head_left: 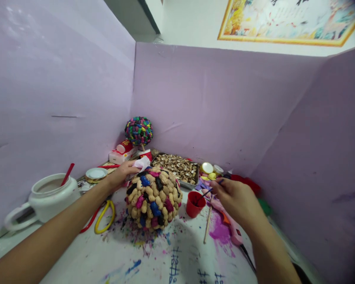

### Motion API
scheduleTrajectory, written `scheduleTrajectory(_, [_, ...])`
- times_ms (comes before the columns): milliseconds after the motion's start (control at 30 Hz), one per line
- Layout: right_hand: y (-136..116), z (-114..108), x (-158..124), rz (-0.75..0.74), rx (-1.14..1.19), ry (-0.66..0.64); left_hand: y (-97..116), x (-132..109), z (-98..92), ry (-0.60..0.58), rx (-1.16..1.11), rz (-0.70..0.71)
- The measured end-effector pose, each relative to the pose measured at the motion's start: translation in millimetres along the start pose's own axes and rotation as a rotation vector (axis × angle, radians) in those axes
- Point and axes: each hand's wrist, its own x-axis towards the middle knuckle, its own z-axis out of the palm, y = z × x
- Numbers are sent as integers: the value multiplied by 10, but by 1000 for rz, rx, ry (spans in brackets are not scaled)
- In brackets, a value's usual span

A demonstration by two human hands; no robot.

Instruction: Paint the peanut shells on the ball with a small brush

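Note:
A large ball covered in peanut shells (154, 197) rests on the paint-stained table, some shells painted blue, pink or black. My left hand (124, 173) is at its upper left, fingers closed on a crumpled white tissue (142, 163) by the ball's top. To the right of the ball stands a red cup (194, 205). My right hand (232, 195) pinches a thin dark brush (207, 192), whose lower end is inside the cup, where its tip is hidden.
Behind the ball lies a tray of shells (177, 167); a finished multicoloured ball (139, 130) stands at the back. A white mug (51, 197) and yellow-handled scissors (105, 221) are at left. A pink glue gun (235, 232) and wooden stick (207, 225) lie at right.

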Motion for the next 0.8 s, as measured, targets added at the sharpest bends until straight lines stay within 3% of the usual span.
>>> scheduleTrajectory(67, [38,-127,-76,-15,86,52,-1,-1,4,2,-6,-1])
scheduleTrajectory(200, [-5,-301,-278,-97,595,341,-26,16,-12,16,-18,10])
scheduleTrajectory(433, [-375,-446,-640,-64,815,688,-35,28,-20,13,-29,16])
scheduleTrajectory(667, [-347,-279,-558,-345,859,570,-59,32,-34,-8,-33,15])
scheduleTrajectory(800, [-379,-155,-481,-415,822,544,-64,34,-36,5,-26,13])
